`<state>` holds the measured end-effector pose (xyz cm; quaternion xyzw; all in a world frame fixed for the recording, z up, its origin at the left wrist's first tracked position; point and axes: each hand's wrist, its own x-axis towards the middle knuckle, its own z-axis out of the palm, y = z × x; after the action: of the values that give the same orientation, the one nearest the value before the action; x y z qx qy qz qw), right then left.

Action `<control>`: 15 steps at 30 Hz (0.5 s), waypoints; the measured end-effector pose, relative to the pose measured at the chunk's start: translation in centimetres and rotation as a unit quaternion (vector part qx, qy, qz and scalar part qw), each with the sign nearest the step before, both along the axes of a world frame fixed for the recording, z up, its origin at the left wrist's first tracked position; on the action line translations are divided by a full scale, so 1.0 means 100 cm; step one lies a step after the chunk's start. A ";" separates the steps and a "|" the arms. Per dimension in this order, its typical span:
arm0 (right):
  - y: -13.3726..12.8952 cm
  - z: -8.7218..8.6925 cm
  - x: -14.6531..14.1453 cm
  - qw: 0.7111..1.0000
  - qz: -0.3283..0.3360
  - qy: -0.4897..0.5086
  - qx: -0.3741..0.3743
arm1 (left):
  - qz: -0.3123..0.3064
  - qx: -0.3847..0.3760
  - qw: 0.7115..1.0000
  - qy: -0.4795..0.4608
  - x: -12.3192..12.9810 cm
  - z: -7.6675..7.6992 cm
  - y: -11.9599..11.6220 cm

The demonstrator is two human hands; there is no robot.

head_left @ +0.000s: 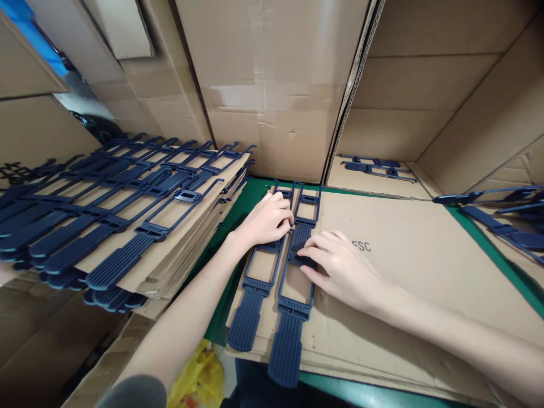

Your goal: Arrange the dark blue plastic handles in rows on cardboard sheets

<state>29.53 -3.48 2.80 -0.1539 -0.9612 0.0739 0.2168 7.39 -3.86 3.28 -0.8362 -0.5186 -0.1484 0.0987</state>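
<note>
Two columns of dark blue plastic frames lie on a flat cardboard sheet [395,243]. My left hand [270,218] is bent over the upper part of the left column, its fingers curled on a piece partly hidden beneath them. Below it lies a blue frame with a ribbed end [246,320]. At the right column, my right hand [334,260] has its fingertips and thumb closed on the middle of the nearer blue frame [294,306], whose ribbed end reaches past the cardboard's front edge.
Stacked cardboard layers [170,272] at the left bear many blue frames [114,260]. A large carton [276,85] stands behind. An open box [425,85] at the back right holds more frames [378,169]; others [505,226] lie far right. A yellow bag [199,377] is below.
</note>
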 end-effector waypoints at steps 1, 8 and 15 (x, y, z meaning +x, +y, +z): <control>0.001 0.000 0.000 1.000 -0.004 -0.001 0.002 | 0.001 0.000 1.000 0.000 0.000 0.000 0.000; 0.005 -0.002 -0.002 1.000 -0.017 -0.012 0.003 | 0.002 -0.004 1.000 0.003 -0.001 0.000 0.000; 0.019 -0.005 0.005 0.999 -0.034 -0.007 0.000 | 0.033 0.018 0.999 0.004 0.002 0.003 -0.002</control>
<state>29.99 -1.58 2.32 -0.1873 -0.9568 0.0654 0.2124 7.57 -4.01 3.57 -0.8175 -0.5425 -0.1515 0.1205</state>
